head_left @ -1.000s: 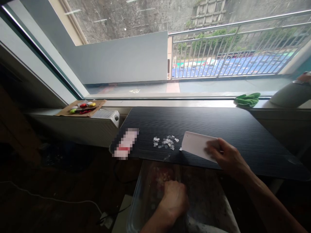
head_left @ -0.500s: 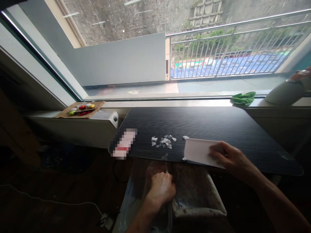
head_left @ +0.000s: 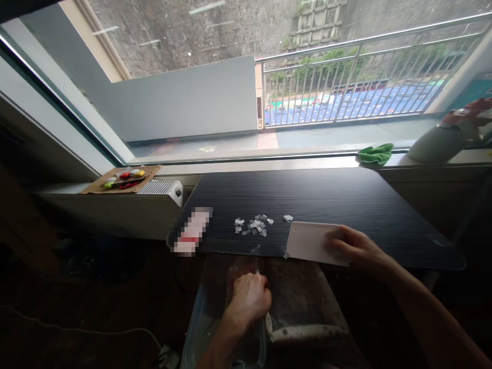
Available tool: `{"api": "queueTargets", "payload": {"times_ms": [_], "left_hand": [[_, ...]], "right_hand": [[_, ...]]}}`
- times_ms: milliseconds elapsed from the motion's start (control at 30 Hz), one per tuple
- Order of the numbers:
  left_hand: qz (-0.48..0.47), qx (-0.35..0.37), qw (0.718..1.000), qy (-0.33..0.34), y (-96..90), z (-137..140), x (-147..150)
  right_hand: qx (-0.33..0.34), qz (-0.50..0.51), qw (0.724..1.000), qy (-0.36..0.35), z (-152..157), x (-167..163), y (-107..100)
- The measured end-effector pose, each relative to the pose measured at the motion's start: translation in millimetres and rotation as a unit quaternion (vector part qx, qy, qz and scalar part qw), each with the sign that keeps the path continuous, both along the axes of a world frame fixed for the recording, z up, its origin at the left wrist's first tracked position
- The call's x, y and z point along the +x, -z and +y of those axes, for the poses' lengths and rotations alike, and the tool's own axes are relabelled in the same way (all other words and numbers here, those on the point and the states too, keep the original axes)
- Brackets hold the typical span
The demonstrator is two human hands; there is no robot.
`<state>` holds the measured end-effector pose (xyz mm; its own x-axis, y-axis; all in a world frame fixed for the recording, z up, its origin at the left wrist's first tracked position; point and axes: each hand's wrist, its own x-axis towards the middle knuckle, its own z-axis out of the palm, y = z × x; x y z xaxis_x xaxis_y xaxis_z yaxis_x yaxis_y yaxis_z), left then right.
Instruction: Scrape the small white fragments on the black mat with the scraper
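Note:
My right hand point(head_left: 353, 245) grips the right end of a flat white card point(head_left: 310, 240) with a small hole near one corner. The card lies low over the front part of the dark table point(head_left: 307, 192). One white scrap point(head_left: 286, 255) sits at its lower left corner, and a few more scraps point(head_left: 288, 218) lie just beyond its upper left corner. Further left is a loose cluster of small white and clear scraps point(head_left: 257, 224). My left hand point(head_left: 251, 294) is closed below the table edge, over a clear plastic bin point(head_left: 194, 318); what its fingers hold is hidden.
A stained, open-topped container point(head_left: 303, 292) stands beside the bin under the table edge. A blurred-out pink and white item point(head_left: 194, 230) is at the table's left end. A green cloth point(head_left: 375, 154) and a spray bottle point(head_left: 438, 141) are on the windowsill.
The view has shifted a little. The card has slid slightly toward me, leaving a small gap to the scraps at its far corner. My left hand stays closed in about the same place.

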<state>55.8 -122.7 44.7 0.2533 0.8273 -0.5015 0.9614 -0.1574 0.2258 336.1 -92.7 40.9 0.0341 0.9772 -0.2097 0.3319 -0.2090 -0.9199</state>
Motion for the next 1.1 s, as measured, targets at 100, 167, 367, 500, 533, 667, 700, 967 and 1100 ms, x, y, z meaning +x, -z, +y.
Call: {"api": "queueTargets", "payload": {"times_ms": [100, 167, 367, 500, 533, 667, 700, 967, 1100], "left_hand": [[-0.003, 0.001, 1.0, 0.002, -0.3, 0, 0], [0.001, -0.002, 1.0, 0.007, -0.6, 0, 1], [0.008, -0.005, 0.999, 0.049, 0.3, -6, 19], [0.011, -0.022, 0.996, 0.088, 3.3, -13, 36], [0.016, -0.027, 0.995, 0.094, 4.0, -14, 39], [0.02, -0.025, 0.995, 0.096, 7.3, -14, 42], [0.019, -0.023, 0.995, 0.094, 8.4, -14, 41], [0.019, -0.025, 0.995, 0.091, 11.1, -15, 38], [0.018, -0.023, 0.996, 0.09, 9.8, -14, 38]], "right_hand": [[0.0, 0.01, 1.0, -0.011, -4, 2, 0], [0.001, 0.008, 1.0, -0.01, -7, 1, -4], [0.099, -0.068, 0.98, 0.159, -4, 6, -20], [0.127, -0.133, 0.963, 0.195, 9, 5, -26], [0.129, -0.134, 0.964, 0.188, 13, 2, -27], [0.135, -0.152, 0.966, 0.159, 28, -11, -28], [0.132, -0.158, 0.967, 0.149, 31, -14, -28], [0.123, -0.16, 0.973, 0.114, 38, -23, -33], [0.118, -0.183, 0.972, 0.084, 39, -21, -34]]}}
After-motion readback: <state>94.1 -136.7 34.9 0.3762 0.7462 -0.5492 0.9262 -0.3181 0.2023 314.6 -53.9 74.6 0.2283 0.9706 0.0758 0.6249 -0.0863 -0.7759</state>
